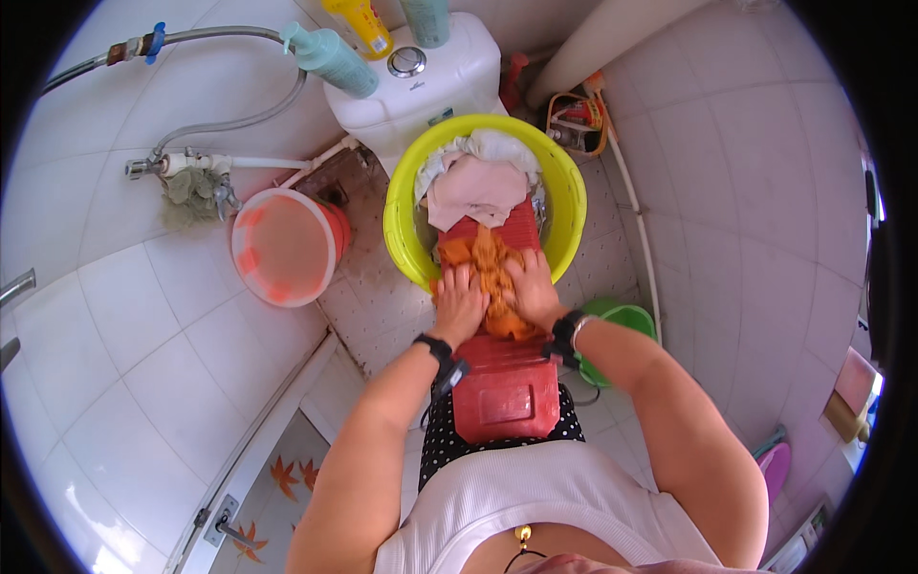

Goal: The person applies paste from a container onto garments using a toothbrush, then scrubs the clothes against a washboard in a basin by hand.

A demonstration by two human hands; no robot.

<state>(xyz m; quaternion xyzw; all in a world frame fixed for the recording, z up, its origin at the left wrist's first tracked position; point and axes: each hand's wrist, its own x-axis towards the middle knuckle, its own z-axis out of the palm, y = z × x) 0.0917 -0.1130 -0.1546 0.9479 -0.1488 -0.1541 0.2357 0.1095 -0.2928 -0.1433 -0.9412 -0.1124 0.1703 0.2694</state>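
Observation:
A red plastic washboard (pixel 506 391) slopes from my lap into a yellow-green plastic basin (pixel 571 215). On its ridges lies a bunched orange cloth (pixel 490 269). My left hand (pixel 459 305) presses on the cloth's left side with its fingers spread towards the basin. From the right, my right hand (pixel 532 288) grips the cloth's edge, its fingers partly curled over the fabric. Beyond the orange cloth, a pale pink cloth (pixel 477 188) rests over the board's far end, beside a white cloth (pixel 495 147) in the basin. Both wrists wear black straps.
A white toilet tank (pixel 459 79) with pump bottles (pixel 333 64) stands behind the basin. At the left are a red and white bucket (pixel 283 247) and a wall tap (pixel 226 197). A green bucket (pixel 631 323) stands at the right, near a wall pipe (pixel 638 208).

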